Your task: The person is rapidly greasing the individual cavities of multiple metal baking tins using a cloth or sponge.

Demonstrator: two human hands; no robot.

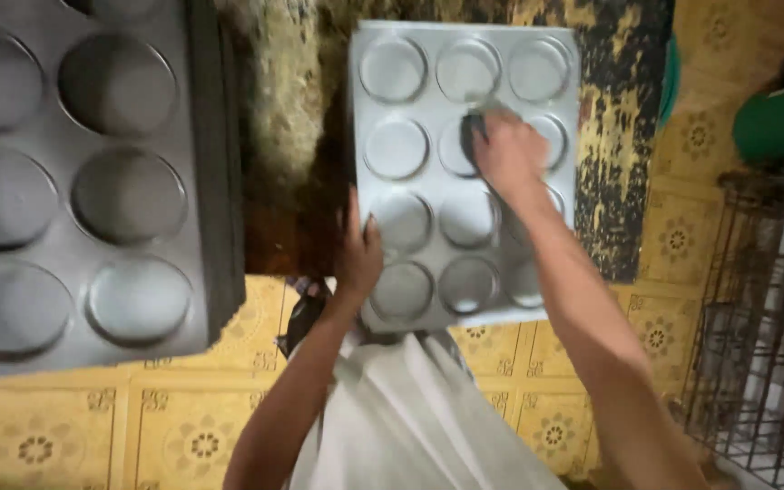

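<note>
A grey metal baking tray (392, 100) with round shallow cups lies on a worn yellow-and-black table top. My left hand (357, 254) grips its left edge near the front and steadies it. My right hand (507, 150) presses a small dark pad or cloth (471, 132) into a cup in the tray's second row. The pad is mostly hidden under my fingers. My right forearm crosses the right-hand cups of the front rows.
A stack of darker trays (93, 181) with round cups fills the left. The table top (623, 136) is scuffed and peeling. A black wire rack (764, 336) stands at the right, a green object (782, 122) behind it. Yellow patterned floor tiles (183, 436) lie below.
</note>
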